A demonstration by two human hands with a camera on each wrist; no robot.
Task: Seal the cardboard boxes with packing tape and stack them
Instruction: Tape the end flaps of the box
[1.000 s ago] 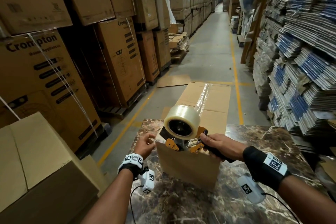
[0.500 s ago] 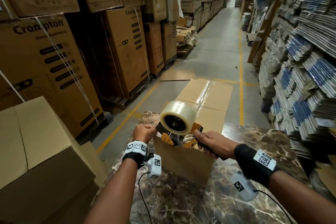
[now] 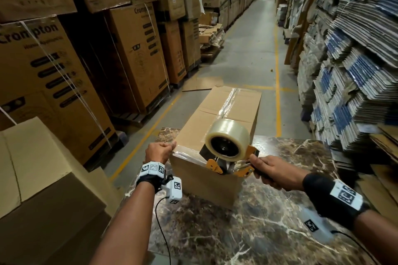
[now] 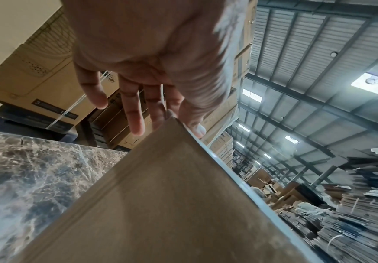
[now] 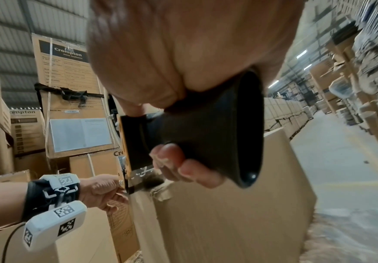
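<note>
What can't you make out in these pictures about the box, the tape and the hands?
- Box contents: closed flaps, every view.
- Tape dispenser blade: head view, roll hides it.
- Left hand fingertips: left wrist view, box corner covers them.
- Right hand palm: wrapped round the handle.

Warehouse aisle with grey concrete floor [image 3: 247,56] and yellow floor lines [image 3: 277,75] running into the distance. Tall stacks of brown Crompton cartons [image 3: 137,49] on the left, bundles of flattened blue-and-white cardboard [image 3: 353,75] piled on the right. Brown marble-pattern tabletop [image 3: 269,221] in the foreground; corrugated metal roof [image 4: 318,53] with a bright skylight [image 4: 373,83] overhead.
</note>
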